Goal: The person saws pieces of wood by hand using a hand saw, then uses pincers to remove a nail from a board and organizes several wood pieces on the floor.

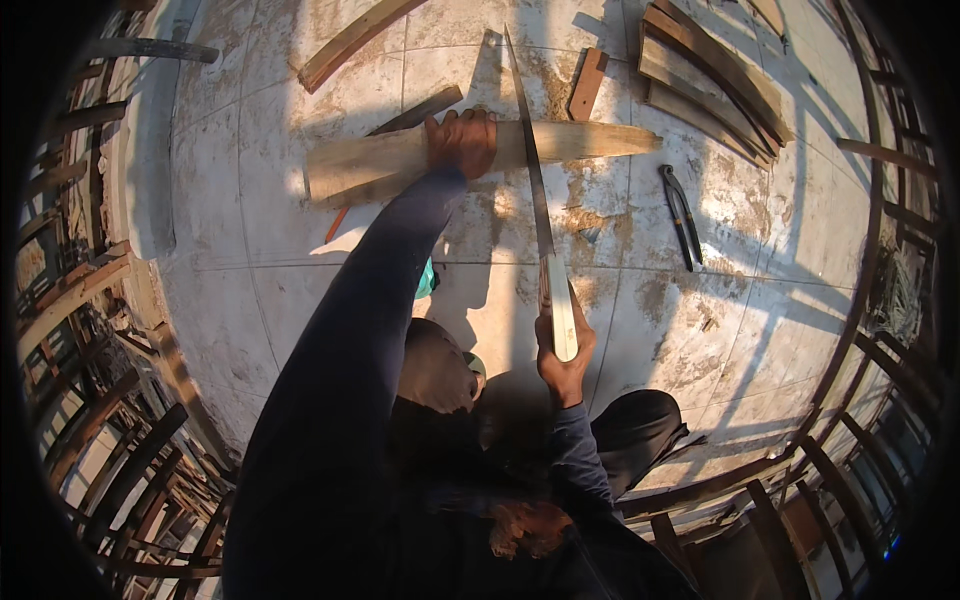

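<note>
A wide wooden board (590, 140) lies crosswise in front of me, its left part raised off the tiles. My left hand (463, 142) is closed over the board's far edge, pressing on its top. In my right hand (567, 350) is the pale handle of a hand saw (533, 165), the fingers wrapped round it. The long, narrow blade points away from me and crosses the board just right of my left hand. Whether the teeth have cut into the wood cannot be made out. A darker wood piece (418, 110) shows behind the board's left part.
Black-handled pincers (682, 218) lie on the tiled floor at the right. Beyond the board rests a short reddish wood block (588, 85). Several planks (710, 85) are stacked far right, and another plank (355, 45) lies far left. Wooden slats and scrap line both sides.
</note>
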The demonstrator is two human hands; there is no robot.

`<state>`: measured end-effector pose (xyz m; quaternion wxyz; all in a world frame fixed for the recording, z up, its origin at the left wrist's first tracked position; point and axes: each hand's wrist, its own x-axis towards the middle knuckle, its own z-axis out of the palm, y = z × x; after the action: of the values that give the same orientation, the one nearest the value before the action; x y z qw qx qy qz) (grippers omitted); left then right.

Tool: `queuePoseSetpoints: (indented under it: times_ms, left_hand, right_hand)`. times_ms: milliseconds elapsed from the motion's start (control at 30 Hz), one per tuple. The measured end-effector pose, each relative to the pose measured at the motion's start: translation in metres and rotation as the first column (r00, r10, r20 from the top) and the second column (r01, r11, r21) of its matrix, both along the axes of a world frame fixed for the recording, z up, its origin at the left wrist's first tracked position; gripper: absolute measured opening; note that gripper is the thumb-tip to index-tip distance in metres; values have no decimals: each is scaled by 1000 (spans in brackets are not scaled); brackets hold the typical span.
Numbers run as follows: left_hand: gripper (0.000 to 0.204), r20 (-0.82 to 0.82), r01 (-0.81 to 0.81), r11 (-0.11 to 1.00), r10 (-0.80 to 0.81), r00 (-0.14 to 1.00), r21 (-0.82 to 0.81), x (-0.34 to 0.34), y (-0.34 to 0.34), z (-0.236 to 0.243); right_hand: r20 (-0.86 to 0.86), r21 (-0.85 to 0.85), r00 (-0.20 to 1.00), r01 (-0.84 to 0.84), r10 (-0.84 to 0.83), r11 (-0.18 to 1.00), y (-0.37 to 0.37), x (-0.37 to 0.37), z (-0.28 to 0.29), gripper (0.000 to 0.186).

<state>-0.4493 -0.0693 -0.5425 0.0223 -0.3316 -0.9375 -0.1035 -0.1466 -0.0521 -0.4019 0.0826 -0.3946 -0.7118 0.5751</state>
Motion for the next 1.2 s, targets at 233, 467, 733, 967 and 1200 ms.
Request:
queuePoseSetpoints:
  times_ms: [233,467,733,967,1200]
  left_hand:
    - [37,154,5,995,11,988,-102,1,-1,3]
    - [38,109,-41,990,56,993,-135,-2,1,-1]
    - [31,-7,-32,998,31,999,-56,2,-3,-10]
    - [32,39,-71,997,71,997,12,4,2,0]
    - [53,285,33,998,-49,957,61,-13,-11,9]
  right_hand:
    - [104,55,994,36,-41,998,-4,25,28,55]
    - [233,-120,972,6,23,993,-4,38,-17,49]
    - [111,123,993,-51,37,991,-14,108,-85,60]
    - [-76,13,947,312,-311,950,66,-31,-117,79]
    - [234,-125,956,211,-178,969,18,77,-35,66]
